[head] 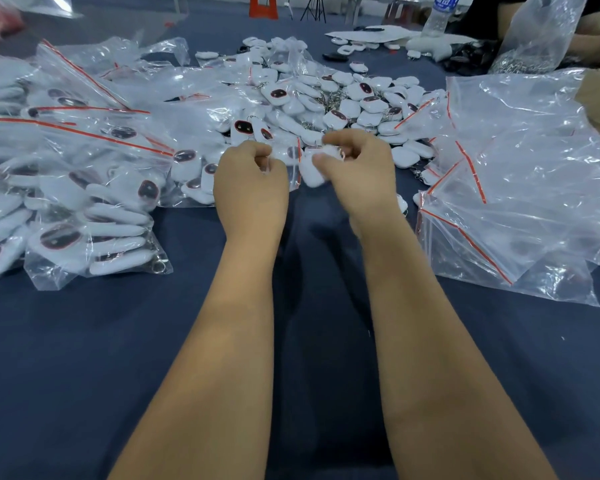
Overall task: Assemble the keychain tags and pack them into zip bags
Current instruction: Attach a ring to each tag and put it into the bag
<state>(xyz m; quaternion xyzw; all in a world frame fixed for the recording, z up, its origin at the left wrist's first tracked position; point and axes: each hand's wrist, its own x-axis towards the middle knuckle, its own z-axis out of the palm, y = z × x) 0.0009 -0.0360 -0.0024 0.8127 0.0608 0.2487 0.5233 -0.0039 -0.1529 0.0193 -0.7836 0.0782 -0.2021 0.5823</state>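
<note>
Progress looks midway: filled zip bags (84, 216) heap at left, loose tags (354, 105) and empty bags (520, 188) remain. Left hand (252, 188) pinches a bag's mouth (297, 168); right hand (357, 171) grasps a white tag (310, 173) there, above the counter (84, 358).

I have both bare forearms stretched forward from the near edge, almost parallel and angled slightly inward, so the hands meet close together toward the middle of the scene. My left hand (252, 183) shows its back to the camera, fingers curled under with thumb and fingertips pinched together at its far right corner. My right hand (359, 168) sits just beside it, slightly farther out, knuckles up and fingers curled inward in a grip, its thumb pointing left toward the other hand
</note>
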